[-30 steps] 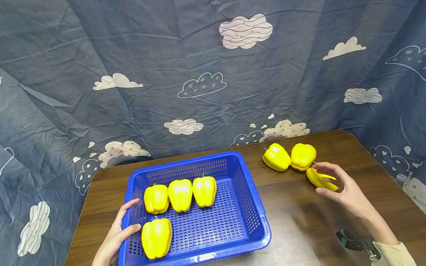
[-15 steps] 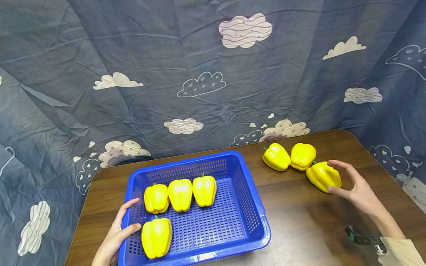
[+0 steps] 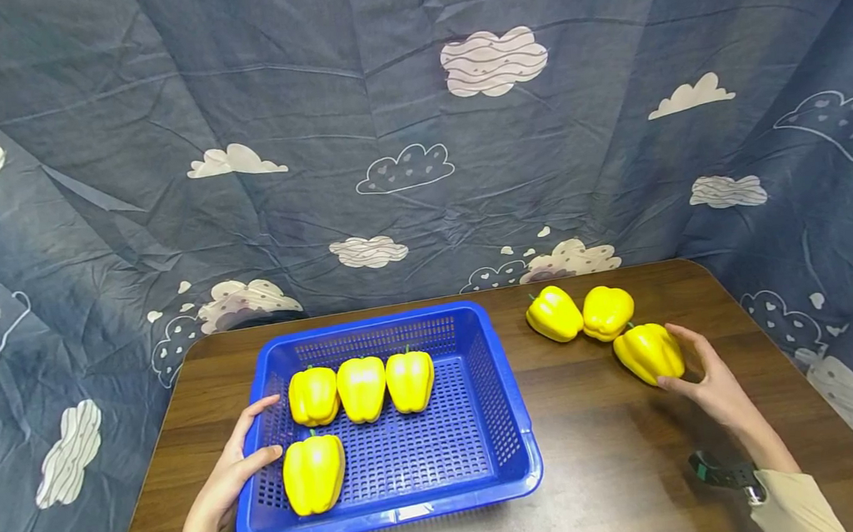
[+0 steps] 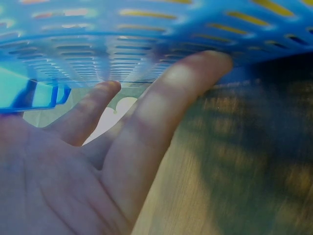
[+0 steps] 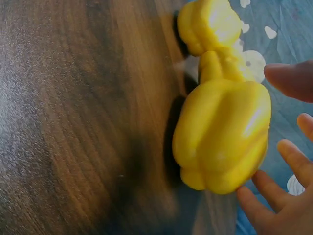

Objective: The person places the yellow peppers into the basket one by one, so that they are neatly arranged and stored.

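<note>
We see the closest loose yellow pepper (image 3: 648, 355), long axis running 11 to 5 o'clock, at 10 o'clock from our nearer right hand (image 3: 717, 383), fingers apart.

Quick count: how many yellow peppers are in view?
7. In the blue basket: three peppers in a row, one pepper nearer the front. On the table: two peppers farther back, one pepper by the right hand.
</note>
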Demonstrator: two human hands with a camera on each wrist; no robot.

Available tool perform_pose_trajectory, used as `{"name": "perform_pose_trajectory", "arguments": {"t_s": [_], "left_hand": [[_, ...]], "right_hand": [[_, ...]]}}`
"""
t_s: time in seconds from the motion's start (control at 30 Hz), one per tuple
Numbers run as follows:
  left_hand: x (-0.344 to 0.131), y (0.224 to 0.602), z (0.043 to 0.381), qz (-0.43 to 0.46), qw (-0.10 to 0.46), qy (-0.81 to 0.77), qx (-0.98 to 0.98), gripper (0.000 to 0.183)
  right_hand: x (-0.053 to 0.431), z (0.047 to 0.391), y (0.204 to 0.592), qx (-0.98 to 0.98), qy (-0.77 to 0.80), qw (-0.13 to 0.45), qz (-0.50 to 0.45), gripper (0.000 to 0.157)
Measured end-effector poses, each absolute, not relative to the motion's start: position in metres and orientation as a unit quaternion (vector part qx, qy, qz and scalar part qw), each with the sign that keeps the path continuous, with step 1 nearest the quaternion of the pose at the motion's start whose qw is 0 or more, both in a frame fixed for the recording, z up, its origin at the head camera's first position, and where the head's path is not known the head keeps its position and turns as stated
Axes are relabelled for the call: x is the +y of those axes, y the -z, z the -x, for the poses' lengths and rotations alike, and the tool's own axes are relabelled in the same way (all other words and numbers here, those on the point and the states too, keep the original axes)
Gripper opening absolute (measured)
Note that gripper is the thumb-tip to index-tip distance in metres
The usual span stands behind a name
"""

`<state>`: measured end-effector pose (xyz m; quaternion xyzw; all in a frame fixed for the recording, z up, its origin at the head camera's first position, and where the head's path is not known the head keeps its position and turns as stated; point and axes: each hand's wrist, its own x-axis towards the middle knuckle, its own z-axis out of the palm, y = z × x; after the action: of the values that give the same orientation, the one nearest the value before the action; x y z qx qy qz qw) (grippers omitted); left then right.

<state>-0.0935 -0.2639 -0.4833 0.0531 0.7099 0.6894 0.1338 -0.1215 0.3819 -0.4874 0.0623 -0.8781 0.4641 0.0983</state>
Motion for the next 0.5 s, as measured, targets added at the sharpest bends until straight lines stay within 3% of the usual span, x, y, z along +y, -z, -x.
{"name": "perform_pose_trajectory", "arguments": {"t_s": [0.5], "left_hand": [[-0.2639,0.4821,0.0928,-0.054,0.135,-0.690,0.709,0.062]], "right_hand": [[0.3790,0.1216,0.4916,-0.904,-0.422,0.041,-0.054,0.089]]}}
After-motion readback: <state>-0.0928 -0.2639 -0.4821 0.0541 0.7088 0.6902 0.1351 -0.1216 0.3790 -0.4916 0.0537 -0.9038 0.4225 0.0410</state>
